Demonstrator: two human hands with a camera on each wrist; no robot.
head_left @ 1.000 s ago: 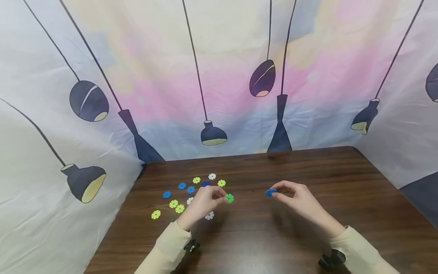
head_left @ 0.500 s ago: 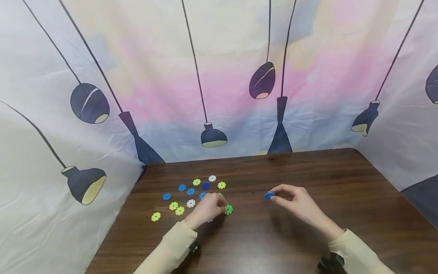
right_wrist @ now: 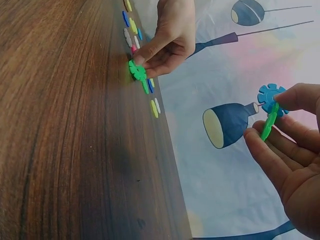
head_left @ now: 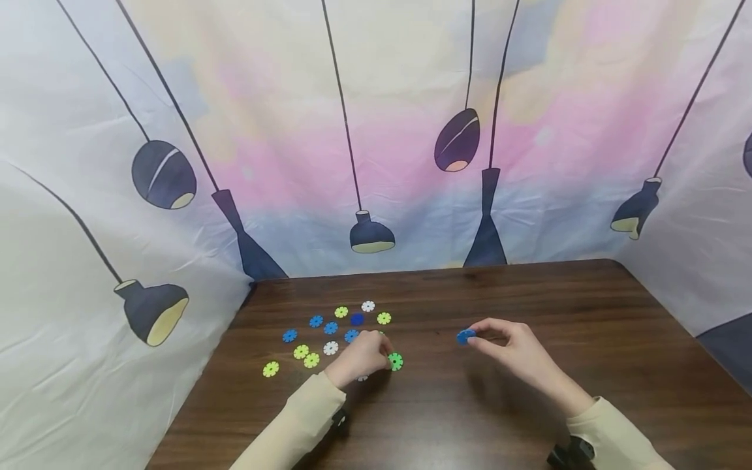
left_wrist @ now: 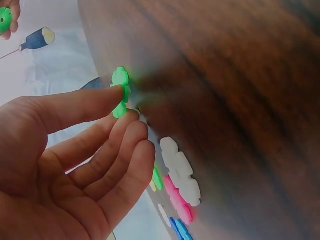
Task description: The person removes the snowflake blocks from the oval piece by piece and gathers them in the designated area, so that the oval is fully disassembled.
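My left hand (head_left: 360, 358) pinches a green notched plastic disc (head_left: 396, 361) between thumb and fingertips, low over the table. Seen from the left wrist, that green disc (left_wrist: 120, 77) stands on edge, with a white disc (left_wrist: 180, 172) and a pink disc (left_wrist: 178, 200) lying beyond the fingers. Farther right, my right hand (head_left: 519, 349) holds a blue notched disc (head_left: 465, 337) above the table. The right wrist view shows a second green disc (right_wrist: 270, 124) joined crosswise to this blue disc (right_wrist: 267, 95), both within the fingers.
Loose discs lie left of and behind my left hand, among them a yellow disc (head_left: 271, 369), a white disc (head_left: 331, 348) and a dark blue disc (head_left: 357, 319). The brown wooden table (head_left: 458, 418) ends at a lamp-patterned cloth (head_left: 411, 196).
My left hand has come down and nearer with its green disc, uncovering several discs behind it. The right hand has stayed nearly in place with the blue and green pair.
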